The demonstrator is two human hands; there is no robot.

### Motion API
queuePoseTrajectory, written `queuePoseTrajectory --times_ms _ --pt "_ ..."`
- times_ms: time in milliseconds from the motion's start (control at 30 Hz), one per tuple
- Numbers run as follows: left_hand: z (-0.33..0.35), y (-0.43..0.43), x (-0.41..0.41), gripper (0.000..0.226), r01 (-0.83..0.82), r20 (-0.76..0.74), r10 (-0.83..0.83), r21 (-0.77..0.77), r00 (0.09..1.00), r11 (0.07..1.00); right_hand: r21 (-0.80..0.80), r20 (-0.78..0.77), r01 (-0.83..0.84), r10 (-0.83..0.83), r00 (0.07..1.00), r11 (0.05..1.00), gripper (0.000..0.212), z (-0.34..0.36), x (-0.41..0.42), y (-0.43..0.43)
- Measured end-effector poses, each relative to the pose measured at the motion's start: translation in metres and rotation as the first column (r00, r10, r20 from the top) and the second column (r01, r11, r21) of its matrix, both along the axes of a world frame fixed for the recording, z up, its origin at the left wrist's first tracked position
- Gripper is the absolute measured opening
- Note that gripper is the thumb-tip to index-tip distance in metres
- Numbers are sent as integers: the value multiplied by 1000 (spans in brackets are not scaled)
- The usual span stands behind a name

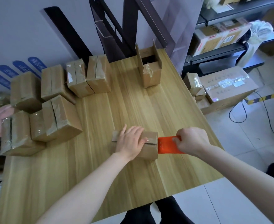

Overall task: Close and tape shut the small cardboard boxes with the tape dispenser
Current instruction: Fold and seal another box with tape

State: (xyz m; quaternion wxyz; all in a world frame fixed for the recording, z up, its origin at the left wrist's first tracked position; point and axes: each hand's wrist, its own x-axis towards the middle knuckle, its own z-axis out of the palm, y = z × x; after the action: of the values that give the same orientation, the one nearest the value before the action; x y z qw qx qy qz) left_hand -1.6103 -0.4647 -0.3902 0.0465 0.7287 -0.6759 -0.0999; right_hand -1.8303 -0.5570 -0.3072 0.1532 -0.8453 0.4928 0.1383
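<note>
**Left hand pressing, right hand on the dispenser: seam taping under way**

Head view. Left hand (130,140) lies flat with fingers straight on top of the small cardboard box (149,151), pressing its closed flaps down. The box sits near the middle of the wooden table (133,102).

Right hand (192,140) is clenched round the orange tape dispenser (167,145), whose front edge meets the right end of the box. Clear tape shows on the top seam beside the left fingertips.

Judged step: laying tape along the seam, at or near the right end of the pass. The next move probably calls for carrying the strip down the end face, then tilting the dispenser to cut the tape while the left hand steadies the box.

Taped boxes (60,117) are stacked at the left. One open box (150,73) stands at the far side, not yet closed.
</note>
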Motion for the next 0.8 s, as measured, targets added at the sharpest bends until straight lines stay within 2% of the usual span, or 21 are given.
queuePoseTrajectory --times_ms 67,200,333,433,533,567,633,733,800 --pt "-1 2 -9 71 -15 46 14 7 999 1000 -1 -31 22 -22 999 1000 30 5 13 0" --pt "-2 2 -11 61 -53 74 54 -9 996 999 -17 -32 121 -122 992 992 21 11 39 8" --pt "-5 1 -11 57 -58 69 59 -11 996 998 -46 -23 127 -128 991 991 23 10 45 14" --pt "-4 0 -12 58 -63 73 63 -14 995 998 -100 -26 106 -109 994 989 26 10 42 19" --pt "-2 4 -17 63 -123 61 123 2 991 992 -70 -78 -51 46 996 996 13 1 46 41" --pt "-2 7 -18 65 -145 52 144 10 988 989 -39 -76 -72 69 995 997 18 -5 46 49" --pt "0 10 -20 66 -183 21 183 40 983 982 -7 -27 -11 11 1000 1000 24 -15 39 55" --pt "3 13 -19 65 -246 -26 250 120 968 962 -62 -6 111 -112 994 992 31 -21 23 47" --pt "8 15 -16 64 -408 -49 417 128 908 904 -92 56 182 -178 982 979 35 -24 14 41"
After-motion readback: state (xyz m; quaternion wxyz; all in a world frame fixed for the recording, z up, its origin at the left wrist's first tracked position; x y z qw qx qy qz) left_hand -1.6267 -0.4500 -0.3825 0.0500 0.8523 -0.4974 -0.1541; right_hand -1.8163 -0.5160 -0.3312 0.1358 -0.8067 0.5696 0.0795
